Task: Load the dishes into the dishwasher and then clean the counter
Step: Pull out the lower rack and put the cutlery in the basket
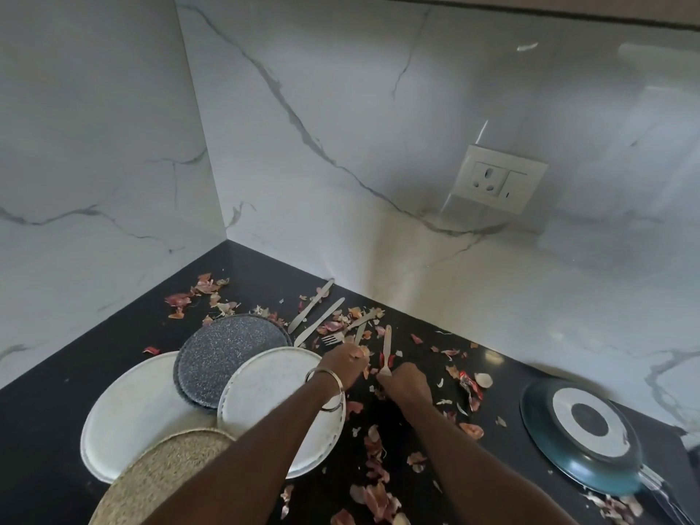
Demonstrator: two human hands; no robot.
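Wooden cutlery lies among onion peels (373,445) on the black counter (49,430). My right hand (404,382) grips the lower end of a wooden fork (386,348) that points away from me. My left hand (346,363), a bangle on its wrist, is curled over the handle end of another wooden utensil (360,332) that sticks out past the knuckles. A further fork (332,339) lies just left of that hand. Two wooden knives (316,316) lie side by side near the wall. My left forearm crosses a white plate (265,388).
A second white plate (125,411), stacked grey speckled plates (227,354) and a tan speckled plate (163,483) overlap at the left. An upturned teal pan (579,437) sits at the right. Marble walls form a corner behind; a wall socket (496,180) is at the right.
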